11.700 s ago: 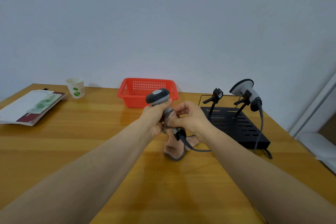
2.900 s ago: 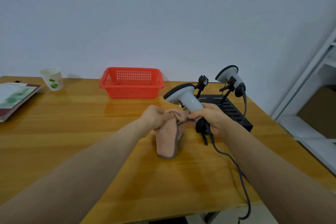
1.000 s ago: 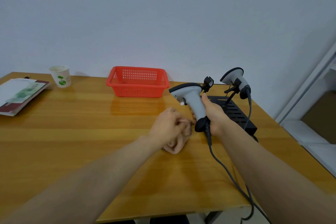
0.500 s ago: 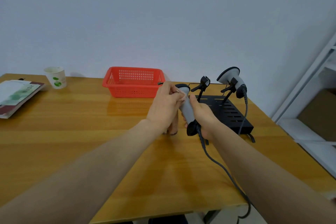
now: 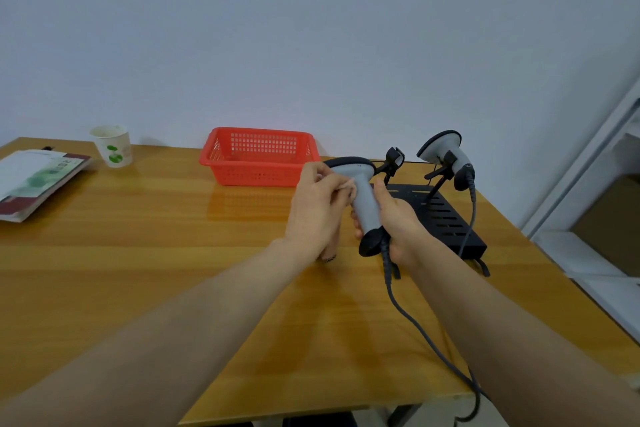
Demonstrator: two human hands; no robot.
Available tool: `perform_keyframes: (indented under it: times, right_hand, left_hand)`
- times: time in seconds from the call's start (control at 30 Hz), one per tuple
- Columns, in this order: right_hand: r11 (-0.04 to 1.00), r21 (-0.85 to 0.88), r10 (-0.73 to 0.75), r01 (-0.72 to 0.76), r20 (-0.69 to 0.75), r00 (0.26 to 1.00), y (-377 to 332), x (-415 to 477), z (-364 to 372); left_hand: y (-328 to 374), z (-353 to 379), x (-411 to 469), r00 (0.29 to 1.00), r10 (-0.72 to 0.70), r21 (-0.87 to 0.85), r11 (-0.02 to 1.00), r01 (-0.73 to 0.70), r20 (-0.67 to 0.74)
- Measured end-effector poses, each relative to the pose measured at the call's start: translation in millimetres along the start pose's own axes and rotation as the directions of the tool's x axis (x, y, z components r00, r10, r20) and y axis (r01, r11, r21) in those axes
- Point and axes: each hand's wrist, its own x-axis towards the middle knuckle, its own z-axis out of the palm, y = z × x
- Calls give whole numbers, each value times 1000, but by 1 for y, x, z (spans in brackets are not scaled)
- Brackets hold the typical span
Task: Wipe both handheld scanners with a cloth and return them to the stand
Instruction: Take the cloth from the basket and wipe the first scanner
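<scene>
Head view: my right hand clasps the grey scanner by its handle, above the table. My left hand pinches the cloth against it and hides most of the cloth. Second scanner sits on the black stand behind. Red basket, paper cup and booklet lie leftward.

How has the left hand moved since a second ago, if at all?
Yes. The left hand, holding the cloth, has risen off the table toward the red basket, up beside the held scanner.

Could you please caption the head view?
Left hand presses a cloth to the scanner gripped in the right hand, near the stand.
</scene>
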Motion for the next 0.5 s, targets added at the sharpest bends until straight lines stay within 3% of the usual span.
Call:
perform_keyframes:
  times: [0.1,0.3,0.4,0.5]
  right_hand:
    - [996,-89,-12,9,-38,999,3,2,2]
    - [1000,-21,-7,7,-25,1000,0,2,-2]
    - [1000,-19,-25,25,-3,1000,2,0,0]
    - [1000,9,-30,30,24,999,2,-2,3]
  left_hand:
    - [-7,3,-2,999,32,15,999,-32,34]
    - [-14,0,-6,1000,0,45,999,0,-9]
    - [-12,-2,-2,998,-47,-46,998,49,41]
    - [-14,-4,2,994,-45,76,996,38,96]
